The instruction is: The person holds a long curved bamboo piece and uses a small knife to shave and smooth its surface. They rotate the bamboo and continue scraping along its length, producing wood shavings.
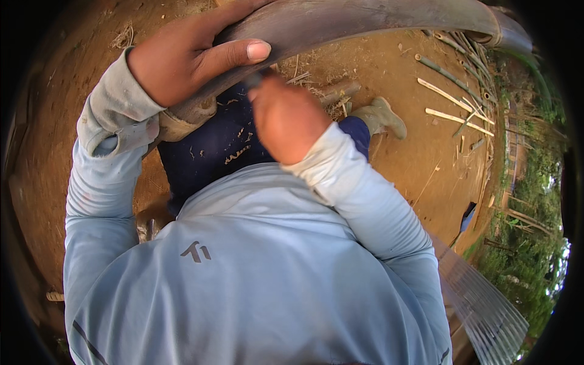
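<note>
A thick, dark bamboo pole runs across the top of the view, bowed by the lens, with a joint near its right end. My left hand is closed over its left part, the thumb lying along the near side and the other fingers partly out of sight. Just below the pole, my right hand makes a fist, smeared by motion. Something small and dark sticks out at its top; I cannot make out what it is. Under my left wrist is a lighter piece of bamboo, beside my dark-blue trousers, which carry pale shavings.
Brown earth surrounds me. Cut bamboo poles and pale split strips lie to the right. My boot stands beyond the right knee. A clear corrugated sheet is at lower right, near greenery.
</note>
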Motion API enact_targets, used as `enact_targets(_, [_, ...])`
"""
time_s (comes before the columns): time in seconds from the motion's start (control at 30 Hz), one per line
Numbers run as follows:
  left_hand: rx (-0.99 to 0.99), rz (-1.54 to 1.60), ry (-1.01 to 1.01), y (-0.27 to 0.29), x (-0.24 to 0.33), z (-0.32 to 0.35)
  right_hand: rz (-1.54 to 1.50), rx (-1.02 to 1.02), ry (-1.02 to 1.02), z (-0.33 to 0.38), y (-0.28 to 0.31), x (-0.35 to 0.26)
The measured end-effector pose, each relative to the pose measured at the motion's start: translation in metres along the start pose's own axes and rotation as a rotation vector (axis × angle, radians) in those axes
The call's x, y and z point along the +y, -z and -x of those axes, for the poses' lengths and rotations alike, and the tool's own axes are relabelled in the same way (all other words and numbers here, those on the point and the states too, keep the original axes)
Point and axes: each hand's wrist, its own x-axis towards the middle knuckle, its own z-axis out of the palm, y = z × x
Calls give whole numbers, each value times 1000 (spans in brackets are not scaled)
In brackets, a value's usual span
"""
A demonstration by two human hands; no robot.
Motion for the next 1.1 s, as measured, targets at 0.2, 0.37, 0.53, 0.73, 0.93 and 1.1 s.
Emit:
enact_targets(0.2, [47, 75, -23, -6, -32, 1, 10, -67, 57, -4, 2, 6])
enact_targets(0.37, [5, 70, 94, -4, -28, 1, -25, -90, 64, -2, -6, 4])
enact_targets(0.53, [2, 10, 48, -1, -31, -2, 8, -97, 98, -6, 1, 3])
enact_targets(0.73, [0, 160, 44, -2, -33, -2, -150, 3, 137, 2, 20, 16])
enact_targets(0.93, [-50, 282, 149, 4, -41, -5, -470, 233, 151, 4, 1, 30])
enact_targets(1.1, [-105, 443, 85, 10, -46, -9, -428, 212, 281, -14, -15, 10])
